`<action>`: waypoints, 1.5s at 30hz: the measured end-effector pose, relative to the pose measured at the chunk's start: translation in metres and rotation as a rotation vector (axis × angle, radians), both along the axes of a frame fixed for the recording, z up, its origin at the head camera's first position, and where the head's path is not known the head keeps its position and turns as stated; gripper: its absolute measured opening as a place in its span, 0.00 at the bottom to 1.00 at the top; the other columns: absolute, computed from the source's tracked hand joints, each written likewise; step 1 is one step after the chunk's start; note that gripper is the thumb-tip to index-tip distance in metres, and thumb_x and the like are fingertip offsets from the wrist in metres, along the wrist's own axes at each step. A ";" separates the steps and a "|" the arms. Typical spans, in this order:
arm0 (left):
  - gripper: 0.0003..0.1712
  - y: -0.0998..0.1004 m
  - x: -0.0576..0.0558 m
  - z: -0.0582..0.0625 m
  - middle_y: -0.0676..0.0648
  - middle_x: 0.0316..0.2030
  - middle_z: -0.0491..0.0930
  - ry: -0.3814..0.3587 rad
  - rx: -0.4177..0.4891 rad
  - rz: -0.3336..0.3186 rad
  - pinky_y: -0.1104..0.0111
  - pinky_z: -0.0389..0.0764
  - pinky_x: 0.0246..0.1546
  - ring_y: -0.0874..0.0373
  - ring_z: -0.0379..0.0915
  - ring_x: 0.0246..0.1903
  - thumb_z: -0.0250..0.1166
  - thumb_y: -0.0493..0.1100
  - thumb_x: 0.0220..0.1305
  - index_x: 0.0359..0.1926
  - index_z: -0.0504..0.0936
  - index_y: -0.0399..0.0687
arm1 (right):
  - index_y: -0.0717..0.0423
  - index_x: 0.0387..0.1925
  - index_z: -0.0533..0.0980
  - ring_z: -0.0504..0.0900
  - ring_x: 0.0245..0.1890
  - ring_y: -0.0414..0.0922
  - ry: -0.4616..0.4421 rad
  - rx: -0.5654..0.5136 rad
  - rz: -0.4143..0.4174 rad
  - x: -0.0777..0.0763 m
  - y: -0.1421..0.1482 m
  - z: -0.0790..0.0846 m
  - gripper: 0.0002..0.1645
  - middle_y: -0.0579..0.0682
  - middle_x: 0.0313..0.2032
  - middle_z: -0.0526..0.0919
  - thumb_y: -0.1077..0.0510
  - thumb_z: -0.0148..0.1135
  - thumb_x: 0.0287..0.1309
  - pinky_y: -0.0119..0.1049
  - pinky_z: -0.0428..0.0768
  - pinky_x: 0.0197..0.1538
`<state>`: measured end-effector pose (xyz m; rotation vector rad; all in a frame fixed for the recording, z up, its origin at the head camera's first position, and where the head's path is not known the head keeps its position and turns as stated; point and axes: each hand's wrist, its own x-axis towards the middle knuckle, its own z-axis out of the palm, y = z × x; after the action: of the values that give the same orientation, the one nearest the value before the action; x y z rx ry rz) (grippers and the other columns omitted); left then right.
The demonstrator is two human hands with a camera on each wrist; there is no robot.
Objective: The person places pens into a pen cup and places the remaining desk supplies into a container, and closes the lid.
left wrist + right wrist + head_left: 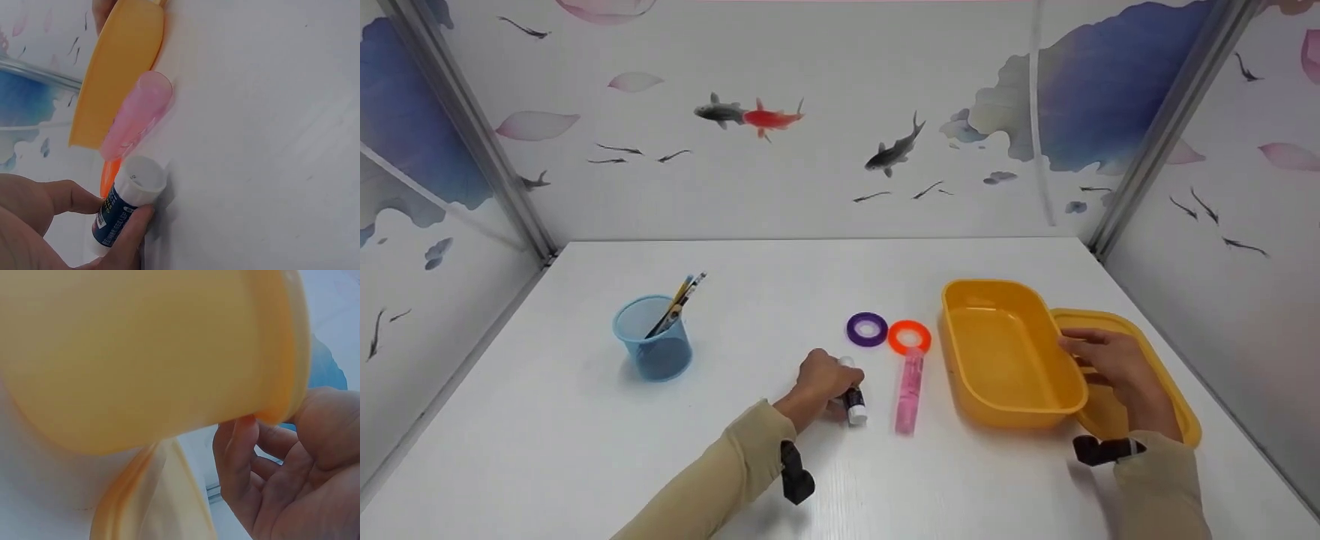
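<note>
My left hand pinches a glue stick with white ends and a dark label, close to the tabletop. In the left wrist view, thumb and fingers lie on either side of the glue stick. My right hand holds the right rim of a yellow plastic box. In the right wrist view, curled fingers touch the underside of the rim, and the thumb is partly hidden. A pink translucent tube lies between the glue stick and the box.
A purple ring and an orange ring lie behind the tube, which overlaps the orange one. The yellow lid is right of the box. At left stands a blue cup with pencils. Printed walls enclose the white table.
</note>
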<state>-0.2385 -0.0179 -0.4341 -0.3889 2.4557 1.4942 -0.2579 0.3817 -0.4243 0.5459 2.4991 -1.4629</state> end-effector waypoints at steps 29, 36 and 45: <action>0.30 0.083 -0.028 0.051 0.41 0.39 0.84 -0.032 0.394 -0.080 0.64 0.89 0.29 0.52 0.87 0.34 0.69 0.37 0.59 0.62 0.74 0.36 | 0.51 0.75 0.62 0.75 0.58 0.51 -0.019 -0.057 -0.009 0.000 0.004 -0.002 0.52 0.54 0.70 0.69 0.29 0.62 0.57 0.42 0.77 0.65; 0.28 0.101 -0.030 0.043 0.40 0.38 0.86 -0.028 0.499 -0.116 0.59 0.90 0.32 0.50 0.87 0.35 0.69 0.35 0.59 0.60 0.75 0.35 | 0.50 0.74 0.64 0.75 0.58 0.51 -0.022 -0.072 -0.024 -0.001 0.005 -0.002 0.51 0.51 0.67 0.73 0.29 0.63 0.56 0.41 0.76 0.65; 0.26 0.124 -0.027 0.037 0.42 0.37 0.84 -0.043 0.505 -0.118 0.60 0.90 0.34 0.51 0.86 0.34 0.71 0.38 0.59 0.58 0.77 0.40 | 0.52 0.74 0.63 0.77 0.56 0.48 0.004 -0.057 0.019 0.001 0.008 -0.002 0.51 0.51 0.65 0.74 0.29 0.62 0.58 0.37 0.78 0.58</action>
<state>-0.2654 0.1065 -0.3968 -0.1688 1.9315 1.9433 -0.2570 0.3894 -0.4262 0.5087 2.4505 -1.5241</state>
